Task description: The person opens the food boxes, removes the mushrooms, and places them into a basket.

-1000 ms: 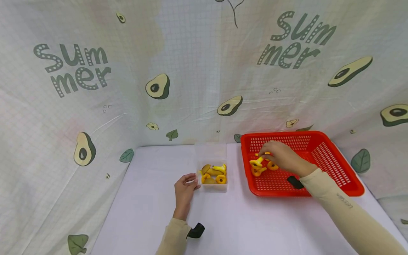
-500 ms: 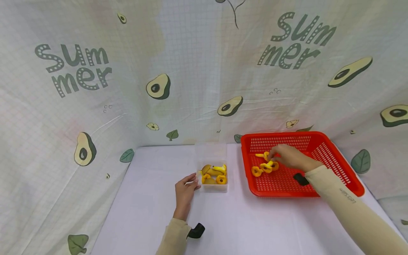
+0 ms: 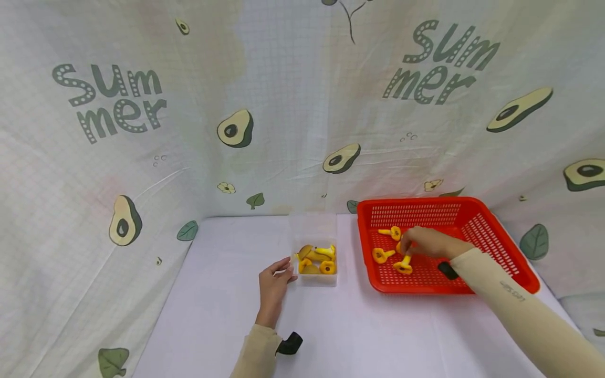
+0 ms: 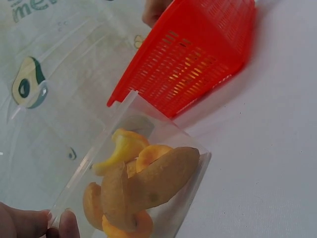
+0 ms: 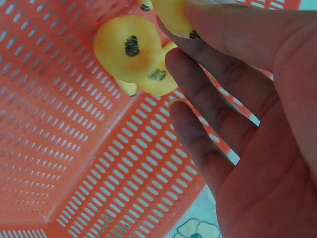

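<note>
In the head view my right hand [image 3: 427,242] is inside the red basket [image 3: 477,247]. Thumb and fingers pinch the stem of a yellow toy mushroom [image 3: 403,265], its cap hanging down; the right wrist view shows part of this mushroom [image 5: 171,15] between them. Around it lie other yellow mushrooms, such as one at the back [image 3: 395,232] and one at the left [image 3: 379,255]. My left hand [image 3: 274,283] pinches the left edge of a clear plastic box [image 3: 317,280]. Brown mushrooms [image 4: 163,178] and yellow mushrooms [image 4: 124,148] fill that box.
The box's clear lid [image 3: 313,226] stands raised at its back. A white tabletop [image 3: 378,336] carries box and basket. Behind them hangs a printed cloth [image 3: 283,173]. The basket's tall slotted wall [image 4: 198,64] rises beside the box.
Inside the basket my right hand has shifted right, then toward the basket's front, bringing the yellow mushroom along. My left hand stays at the box.
</note>
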The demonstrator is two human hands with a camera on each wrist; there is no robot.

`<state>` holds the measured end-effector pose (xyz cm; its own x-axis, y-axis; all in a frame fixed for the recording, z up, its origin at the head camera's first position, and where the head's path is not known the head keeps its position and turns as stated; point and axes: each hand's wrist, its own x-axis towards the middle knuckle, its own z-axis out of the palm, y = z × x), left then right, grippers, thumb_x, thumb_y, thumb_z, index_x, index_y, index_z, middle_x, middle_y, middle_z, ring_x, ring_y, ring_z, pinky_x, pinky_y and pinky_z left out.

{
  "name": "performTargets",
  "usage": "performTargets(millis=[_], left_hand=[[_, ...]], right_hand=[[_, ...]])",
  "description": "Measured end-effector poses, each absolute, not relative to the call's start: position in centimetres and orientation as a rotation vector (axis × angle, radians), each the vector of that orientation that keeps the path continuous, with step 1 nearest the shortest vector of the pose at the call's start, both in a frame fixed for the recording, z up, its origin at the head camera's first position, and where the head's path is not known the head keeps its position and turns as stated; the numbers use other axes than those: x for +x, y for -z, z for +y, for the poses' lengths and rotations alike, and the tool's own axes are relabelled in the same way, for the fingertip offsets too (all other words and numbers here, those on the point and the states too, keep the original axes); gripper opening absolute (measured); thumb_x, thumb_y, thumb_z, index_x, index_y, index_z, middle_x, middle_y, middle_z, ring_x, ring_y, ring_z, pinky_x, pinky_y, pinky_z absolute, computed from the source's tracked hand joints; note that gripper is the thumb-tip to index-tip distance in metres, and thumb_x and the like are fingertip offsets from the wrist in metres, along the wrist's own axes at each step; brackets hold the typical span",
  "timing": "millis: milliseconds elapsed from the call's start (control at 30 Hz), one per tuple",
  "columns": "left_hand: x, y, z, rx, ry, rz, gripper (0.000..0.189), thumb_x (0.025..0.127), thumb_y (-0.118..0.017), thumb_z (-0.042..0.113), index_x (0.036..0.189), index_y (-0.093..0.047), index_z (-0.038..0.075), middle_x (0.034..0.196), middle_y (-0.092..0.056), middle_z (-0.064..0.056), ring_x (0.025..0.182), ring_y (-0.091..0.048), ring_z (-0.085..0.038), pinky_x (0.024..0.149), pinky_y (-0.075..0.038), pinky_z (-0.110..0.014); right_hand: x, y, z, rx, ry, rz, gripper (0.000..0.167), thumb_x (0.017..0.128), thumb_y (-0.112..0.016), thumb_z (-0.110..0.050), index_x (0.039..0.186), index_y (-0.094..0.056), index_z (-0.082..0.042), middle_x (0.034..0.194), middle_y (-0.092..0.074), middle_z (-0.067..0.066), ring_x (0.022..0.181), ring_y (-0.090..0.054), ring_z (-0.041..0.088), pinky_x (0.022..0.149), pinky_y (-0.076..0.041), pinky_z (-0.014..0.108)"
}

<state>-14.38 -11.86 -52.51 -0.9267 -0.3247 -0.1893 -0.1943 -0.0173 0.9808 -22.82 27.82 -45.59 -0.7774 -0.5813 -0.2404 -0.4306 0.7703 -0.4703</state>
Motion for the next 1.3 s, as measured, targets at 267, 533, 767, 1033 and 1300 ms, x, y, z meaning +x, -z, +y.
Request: performTargets(millis=[267, 533, 767, 1033, 1300], left_hand=[[-14.2, 52.6, -11.9, 0.509, 2.121, -2.103, 0.032, 0.096, -0.070, -0.008, 0.127, -0.069, -0.014, 0.110, -0.063, -0.022, 0.079, -0.067, -0.016, 0.069, -0.066, -0.025], [-14.1, 52.5, -12.0, 0.548, 2.114, -2.110, 0.030, 0.097, -0.069, -0.008, 0.126, -0.070, -0.013, 0.107, -0.063, -0.019, 0.078, -0.066, -0.017, 0.068, -0.066, -0.024], [-14.1, 52.5, -11.9, 0.545, 2.115, -2.107, 0.030, 0.097, -0.069, -0.008, 0.126, -0.070, -0.013, 0.109, -0.063, -0.020, 0.078, -0.067, -0.017, 0.068, -0.065, -0.023], [-14.3, 52.5, -11.9, 0.541, 2.107, -2.106, 0.030, 0.096, -0.068, -0.010, 0.126, -0.070, -0.013, 0.106, -0.063, -0.019, 0.081, -0.068, -0.023, 0.068, -0.065, -0.023], [-14.3, 52.6, -11.9, 0.545, 2.099, -2.112, 0.030, 0.096, -0.068, -0.010, 0.125, -0.070, -0.013, 0.107, -0.064, -0.020, 0.081, -0.068, -0.022, 0.068, -0.065, -0.023]], right_hand=[[-22.4, 46.6, 27.8, -0.804, 0.485, 2.548, 0.013, 0.091, -0.079, 0.000, 0.092, -0.081, -0.012, 0.100, -0.076, -0.002, 0.088, -0.065, 0.016, 0.082, -0.066, 0.037], [-21.9, 47.4, 27.5, -0.740, 0.381, 2.603, 0.014, 0.090, -0.081, -0.004, 0.086, -0.078, -0.018, 0.097, -0.069, -0.005, 0.085, -0.056, 0.017, 0.077, -0.061, 0.033], [-21.8, 47.1, 27.4, -0.802, 0.343, 2.635, 0.013, 0.089, -0.083, -0.004, 0.088, -0.079, -0.017, 0.094, -0.072, -0.006, 0.082, -0.059, 0.014, 0.076, -0.063, 0.034], [-21.8, 45.3, 26.0, -0.850, 0.343, 2.694, 0.014, 0.088, -0.084, -0.005, 0.101, -0.083, -0.011, 0.098, -0.075, -0.003, 0.088, -0.066, 0.017, 0.080, -0.066, 0.036], [-21.3, 43.3, 23.5, -1.109, 0.371, 2.894, 0.021, 0.083, -0.090, -0.009, 0.103, -0.083, -0.011, 0.097, -0.077, -0.004, 0.093, -0.068, 0.022, 0.084, -0.065, 0.041]])
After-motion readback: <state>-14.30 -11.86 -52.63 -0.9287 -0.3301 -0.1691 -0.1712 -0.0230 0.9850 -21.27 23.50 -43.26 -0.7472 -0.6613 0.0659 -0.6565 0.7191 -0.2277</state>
